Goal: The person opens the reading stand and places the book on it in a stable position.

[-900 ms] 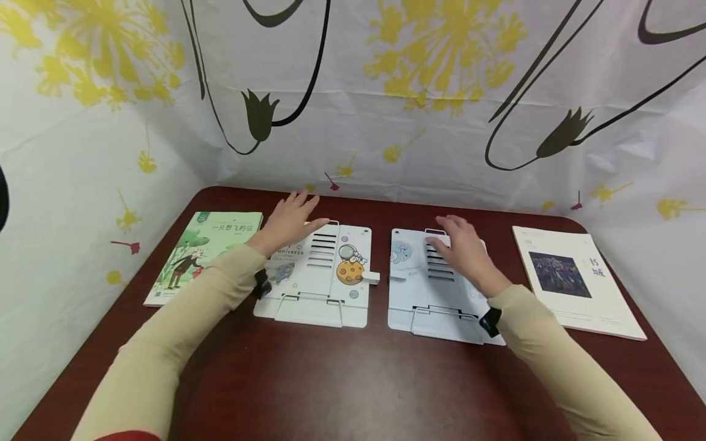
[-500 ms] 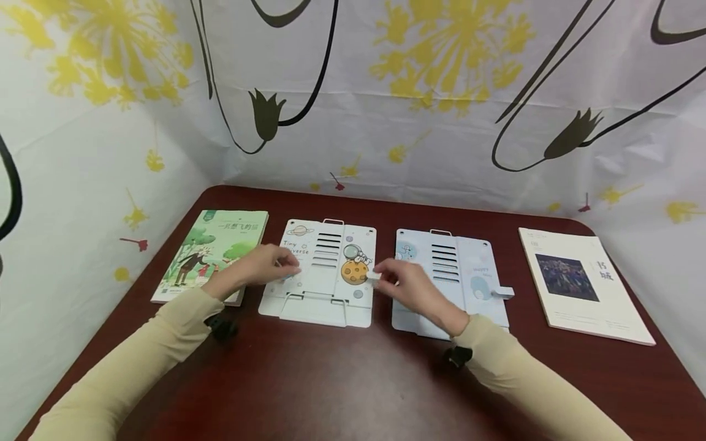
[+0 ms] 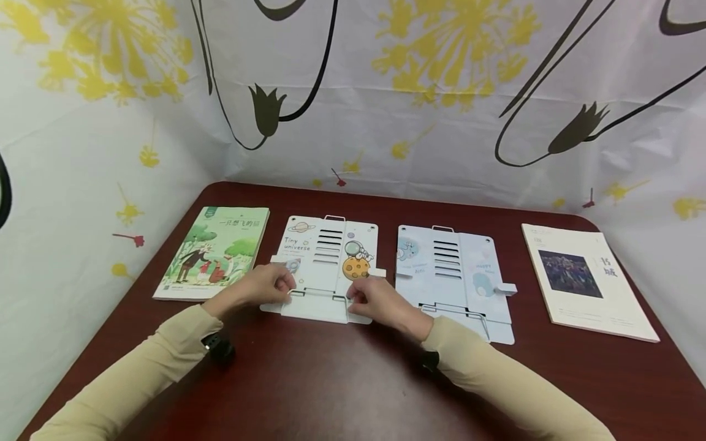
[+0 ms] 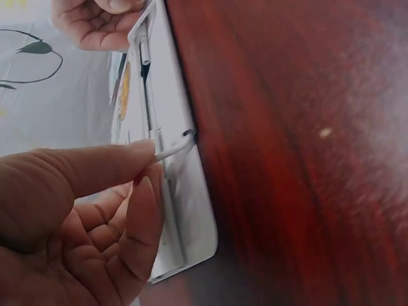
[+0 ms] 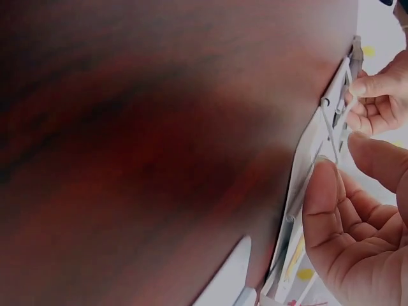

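Note:
A white metal book stand printed with an astronaut and "Tiny universe" lies flat on the table. At its lower edge is a bent wire page holder. My left hand pinches the left end of this wire between thumb and index finger; the left wrist view shows the wire at the fingertips. At the opposite end, my right hand has its thumb and index finger around the wire corner. Small white clips stick out at the stand's left side and right side.
A second, pale blue book stand lies flat just to the right, its side clip sticking out. A green picture book lies at the left and a cream book at the right. Patterned cloth encloses the dark red table.
Both hands have come down from over the two stands to the left stand's lower wire. The right hand touched its right clip on the way. The left clip now shows, sticking out sideways.

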